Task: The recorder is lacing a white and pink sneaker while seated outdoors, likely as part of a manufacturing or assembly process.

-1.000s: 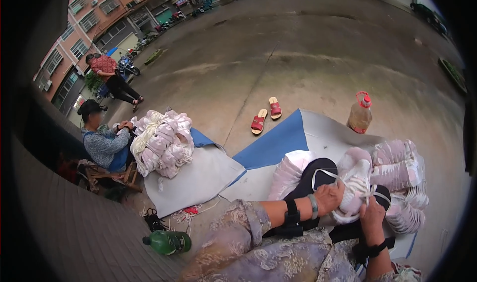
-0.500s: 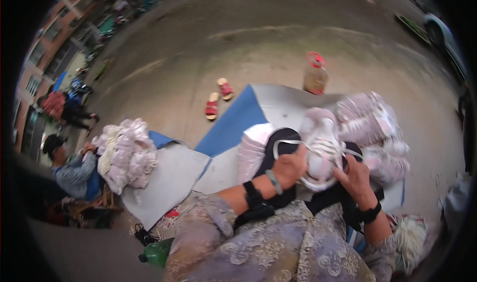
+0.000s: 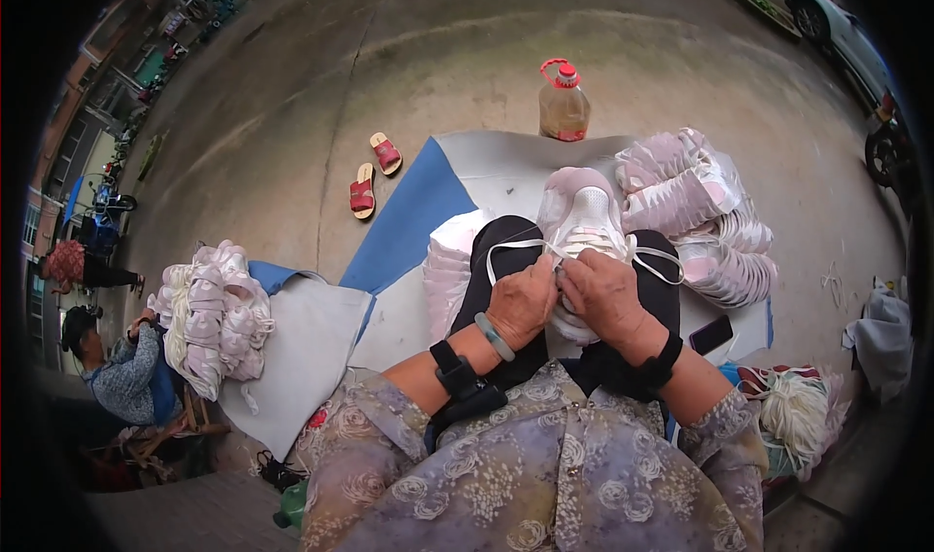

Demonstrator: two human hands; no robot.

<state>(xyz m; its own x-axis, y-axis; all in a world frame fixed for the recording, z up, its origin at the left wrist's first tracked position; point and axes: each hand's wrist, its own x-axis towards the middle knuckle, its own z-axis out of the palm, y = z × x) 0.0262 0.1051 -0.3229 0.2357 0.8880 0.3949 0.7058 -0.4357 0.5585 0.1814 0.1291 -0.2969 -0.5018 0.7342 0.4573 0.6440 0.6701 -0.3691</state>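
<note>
A pink and white shoe (image 3: pixel 587 202) rests between my black-trousered knees, toe pointing away. White shoelace (image 3: pixel 519 246) runs through it, with one loose loop out over each knee. My left hand (image 3: pixel 525 297) is closed on the lace at the near end of the lacing. Beside it, my right hand (image 3: pixel 608 294) pinches the lace too, its fingertips almost touching the left ones. The fingers hide the shoe's middle; part of its near end shows below them. Right of the shoe lie stacked pink and white shoe uppers (image 3: pixel 681 194). Another stack (image 3: pixel 451 265) stands by my left knee.
Grey and blue sheeting (image 3: pixel 399 231) lies beneath. Beyond it stand a red-capped bottle (image 3: pixel 564 109) and red slippers (image 3: pixel 362 192). At right are a phone (image 3: pixel 711 334) and a lace bundle (image 3: pixel 793 406). At left, a seated person (image 3: pixel 126 377) works beside piled uppers (image 3: pixel 219 319).
My hands have come together over the shoe from its two sides, where they held the laces apart. The view has shifted, and the phone has come into sight.
</note>
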